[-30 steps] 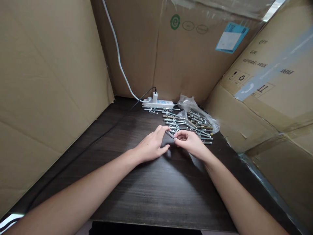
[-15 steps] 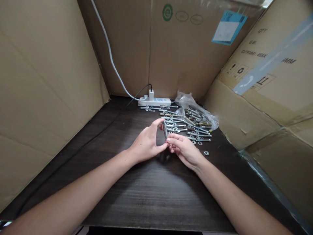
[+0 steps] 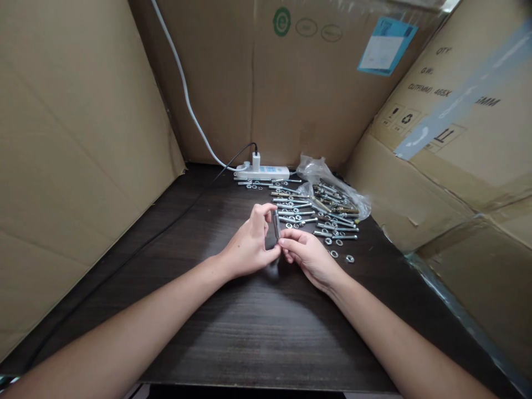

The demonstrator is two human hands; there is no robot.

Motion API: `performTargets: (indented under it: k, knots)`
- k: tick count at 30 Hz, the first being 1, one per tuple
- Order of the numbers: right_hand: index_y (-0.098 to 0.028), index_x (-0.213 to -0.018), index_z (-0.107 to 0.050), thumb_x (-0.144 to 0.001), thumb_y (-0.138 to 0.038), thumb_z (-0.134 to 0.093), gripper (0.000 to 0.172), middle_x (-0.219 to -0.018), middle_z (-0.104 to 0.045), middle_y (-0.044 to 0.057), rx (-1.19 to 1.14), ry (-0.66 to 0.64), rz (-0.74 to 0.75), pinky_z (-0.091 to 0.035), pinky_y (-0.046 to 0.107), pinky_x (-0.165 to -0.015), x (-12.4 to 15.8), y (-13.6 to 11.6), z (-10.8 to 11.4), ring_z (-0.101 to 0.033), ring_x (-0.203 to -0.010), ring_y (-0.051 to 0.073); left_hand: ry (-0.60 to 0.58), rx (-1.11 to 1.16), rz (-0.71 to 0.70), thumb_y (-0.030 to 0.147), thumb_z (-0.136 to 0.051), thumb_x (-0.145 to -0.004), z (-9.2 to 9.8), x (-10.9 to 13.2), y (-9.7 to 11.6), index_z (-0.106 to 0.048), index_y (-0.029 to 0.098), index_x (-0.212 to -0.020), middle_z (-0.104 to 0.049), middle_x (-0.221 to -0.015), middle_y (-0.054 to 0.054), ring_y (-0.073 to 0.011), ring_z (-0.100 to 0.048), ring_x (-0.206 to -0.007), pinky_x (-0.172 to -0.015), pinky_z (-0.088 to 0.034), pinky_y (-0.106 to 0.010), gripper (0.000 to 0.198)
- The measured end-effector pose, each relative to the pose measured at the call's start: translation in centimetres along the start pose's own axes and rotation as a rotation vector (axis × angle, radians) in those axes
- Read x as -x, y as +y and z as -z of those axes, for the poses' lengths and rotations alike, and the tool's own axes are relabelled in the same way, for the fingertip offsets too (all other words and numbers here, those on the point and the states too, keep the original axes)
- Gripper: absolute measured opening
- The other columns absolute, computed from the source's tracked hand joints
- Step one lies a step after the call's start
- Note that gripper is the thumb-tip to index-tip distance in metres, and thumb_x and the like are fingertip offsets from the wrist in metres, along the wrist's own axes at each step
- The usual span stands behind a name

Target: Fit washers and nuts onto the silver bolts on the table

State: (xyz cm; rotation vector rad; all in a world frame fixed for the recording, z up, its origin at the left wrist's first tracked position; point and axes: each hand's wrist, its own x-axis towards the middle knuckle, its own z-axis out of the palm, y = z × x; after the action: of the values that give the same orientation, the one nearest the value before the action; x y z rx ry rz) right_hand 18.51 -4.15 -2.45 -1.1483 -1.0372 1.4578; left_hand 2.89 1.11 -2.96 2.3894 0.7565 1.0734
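A grey metal bolt [image 3: 276, 224], thick and cylindrical, stands nearly upright between my hands, above the table. My left hand [image 3: 253, 238] spans its length, with the index finger at the top end and the thumb near the bottom. At the lower end, the thumb and fingers of my right hand [image 3: 307, 255] pinch it; fingertips hide that end. Just beyond my hands lie rows of loose bolts [image 3: 296, 213] with washers and nuts among them. A washer [image 3: 334, 254] and a nut [image 3: 350, 259] are to the right of my right hand.
A clear plastic bag [image 3: 353, 198] with more bolts lies at the back right. Behind the rows sits a white power strip [image 3: 270, 172] with a charger and cables. Cardboard walls [image 3: 224, 83] enclose the dark table [image 3: 233, 327] on the left, back and right.
Both hands have shifted slightly left with the bolt, which stands more upright now. A washer that was hidden by my right hand now shows beside it.
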Motion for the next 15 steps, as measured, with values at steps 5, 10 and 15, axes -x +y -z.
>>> performTargets:
  k: [5, 10, 15]
  knots:
    - [-0.017, -0.085, -0.058, -0.073, -0.028, -0.059, 0.017, -0.068, -0.054, -0.002, 0.261, 0.054, 0.126, -0.035, 0.023, -0.052, -0.1, -0.9, 0.5, -0.044, -0.054, 0.009, 0.007, -0.036, -0.026, 0.015, -0.059, -0.072, 0.1, -0.1, -0.2, -0.022, 0.022, -0.126, -0.038, -0.098, -0.004, -0.0115, -0.045, -0.072, -0.067, -0.045, -0.028, 0.065]
    - [-0.019, -0.081, -0.06, -0.073, -0.022, -0.054, 0.01, -0.08, -0.061, 0.002, 1.085, 0.294, 0.474, -0.039, 0.026, -0.062, 0.9, -5.1, 5.3, -0.054, -0.07, 0.015, 0.003, -0.038, -0.021, 0.014, -0.058, -0.075, 0.2, -0.1, -0.3, -0.022, 0.022, -0.126, -0.036, -0.098, -0.004, -0.009, -0.042, -0.068, -0.063, -0.044, -0.027, 0.063]
    - [-0.023, -0.073, -0.063, -0.072, -0.026, -0.056, 0.008, -0.068, -0.064, -0.001, 1.51, 0.158, -0.039, -0.033, 0.026, -0.053, 2.2, -6.8, 9.9, -0.055, -0.059, 0.015, -0.02, -0.001, -0.004, 0.015, -0.058, -0.076, 0.2, 0.0, -0.4, -0.023, 0.024, -0.126, -0.037, -0.1, -0.004, -0.0065, -0.04, -0.063, -0.06, -0.043, -0.025, 0.062]
